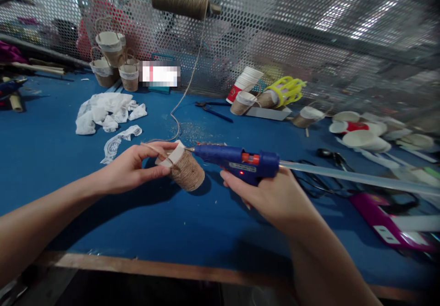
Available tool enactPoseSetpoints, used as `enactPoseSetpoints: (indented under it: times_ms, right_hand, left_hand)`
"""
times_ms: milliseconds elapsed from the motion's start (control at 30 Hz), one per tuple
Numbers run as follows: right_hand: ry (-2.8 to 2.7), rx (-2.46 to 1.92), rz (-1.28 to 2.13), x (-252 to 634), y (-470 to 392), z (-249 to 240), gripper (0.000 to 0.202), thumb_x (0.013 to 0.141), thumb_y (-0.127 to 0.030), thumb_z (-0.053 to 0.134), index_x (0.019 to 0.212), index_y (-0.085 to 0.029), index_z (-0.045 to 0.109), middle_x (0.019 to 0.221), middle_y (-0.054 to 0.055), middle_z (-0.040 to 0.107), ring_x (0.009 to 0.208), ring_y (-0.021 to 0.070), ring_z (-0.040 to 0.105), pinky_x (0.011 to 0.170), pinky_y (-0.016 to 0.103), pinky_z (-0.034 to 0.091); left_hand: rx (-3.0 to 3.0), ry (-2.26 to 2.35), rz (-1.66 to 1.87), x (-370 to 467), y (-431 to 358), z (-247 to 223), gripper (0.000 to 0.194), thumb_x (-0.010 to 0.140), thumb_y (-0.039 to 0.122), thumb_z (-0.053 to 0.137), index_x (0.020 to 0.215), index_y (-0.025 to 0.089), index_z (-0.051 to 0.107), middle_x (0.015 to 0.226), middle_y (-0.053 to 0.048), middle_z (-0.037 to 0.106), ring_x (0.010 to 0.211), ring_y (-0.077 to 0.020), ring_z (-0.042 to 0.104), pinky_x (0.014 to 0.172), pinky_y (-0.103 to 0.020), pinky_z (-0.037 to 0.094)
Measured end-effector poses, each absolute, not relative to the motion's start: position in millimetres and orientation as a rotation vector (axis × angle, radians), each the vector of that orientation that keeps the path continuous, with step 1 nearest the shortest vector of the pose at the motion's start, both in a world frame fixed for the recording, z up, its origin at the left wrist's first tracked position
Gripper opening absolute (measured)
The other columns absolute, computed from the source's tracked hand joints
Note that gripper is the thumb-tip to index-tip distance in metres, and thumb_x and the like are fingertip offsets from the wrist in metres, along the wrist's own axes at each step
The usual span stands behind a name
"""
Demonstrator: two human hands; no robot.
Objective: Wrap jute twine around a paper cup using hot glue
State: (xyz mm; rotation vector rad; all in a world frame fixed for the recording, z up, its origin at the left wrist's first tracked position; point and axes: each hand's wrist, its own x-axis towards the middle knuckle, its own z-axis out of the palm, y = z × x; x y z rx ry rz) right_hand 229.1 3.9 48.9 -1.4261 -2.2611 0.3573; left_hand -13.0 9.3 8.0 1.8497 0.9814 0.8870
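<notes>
My left hand (139, 167) grips the rim of a small paper cup (188, 171) wrapped in brown twine, which is tilted with its base toward the lower right. A strand of twine (192, 74) runs from the spool (179, 0) down to the cup and my left fingers. My right hand (266, 191) is closed around a blue glue gun (237, 159) with a red light lit. Its nozzle points left at the cup's rim; whether they touch is hard to tell. A long clear glue stick (343, 174) sticks out of its back.
White lace pieces (103, 111) and twine-wrapped baskets (112, 49) are at the back left. Pliers (216, 111), stacked cups (245, 84) and a yellow plastic piece (287, 90) lie farther back. Cables and a purple power strip (381, 219) occupy the right side.
</notes>
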Motion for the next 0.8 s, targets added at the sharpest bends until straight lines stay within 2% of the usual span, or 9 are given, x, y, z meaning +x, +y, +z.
enactPoseSetpoints:
  times_ms: [267, 467, 667, 800]
  right_hand:
    - [-2.131, -1.492, 0.563, 225.5, 7.4, 48.9, 0.025, 0.073, -0.030, 0.054, 0.049, -0.024, 0.050, 0.036, -0.005, 0.047, 0.036, 0.0124, 0.046, 0.041, 0.027, 0.038]
    - [-2.103, -1.543, 0.637, 225.5, 6.3, 50.8, 0.028, 0.073, -0.030, 0.054, 0.047, -0.024, 0.047, 0.034, -0.005, 0.046, 0.035, 0.0121, 0.045, 0.039, 0.026, 0.036]
    - [-2.081, -1.574, 0.661, 228.1, 5.8, 49.5, 0.023, 0.072, -0.035, 0.057, 0.053, -0.023, 0.053, 0.034, -0.006, 0.045, 0.035, 0.0118, 0.044, 0.040, 0.026, 0.036]
    - [-2.105, -1.527, 0.645, 226.4, 8.8, 48.4, 0.026, 0.073, -0.033, 0.056, 0.050, -0.022, 0.050, 0.034, -0.005, 0.044, 0.038, 0.0122, 0.045, 0.043, 0.026, 0.036]
  left_hand:
    - [1.828, 0.972, 0.893, -12.9, 7.5, 8.9, 0.007, 0.079, 0.020, 0.057, 0.083, 0.017, 0.060, 0.126, -0.010, 0.053, 0.123, -0.0253, 0.041, 0.100, -0.043, 0.034]
    - [1.843, 0.982, 0.882, -12.8, 8.6, 9.5, 0.009, 0.078, 0.022, 0.058, 0.084, 0.017, 0.062, 0.125, -0.010, 0.053, 0.122, -0.0258, 0.041, 0.101, -0.043, 0.032]
    - [1.833, 0.950, 0.890, -13.8, 9.4, 7.0, 0.007, 0.078, 0.021, 0.057, 0.084, 0.016, 0.060, 0.127, -0.010, 0.051, 0.123, -0.0266, 0.041, 0.100, -0.043, 0.033]
    - [1.844, 0.965, 0.869, -13.9, 9.9, 6.2, 0.008, 0.079, 0.019, 0.056, 0.085, 0.015, 0.060, 0.128, -0.012, 0.049, 0.122, -0.0276, 0.041, 0.100, -0.044, 0.033]
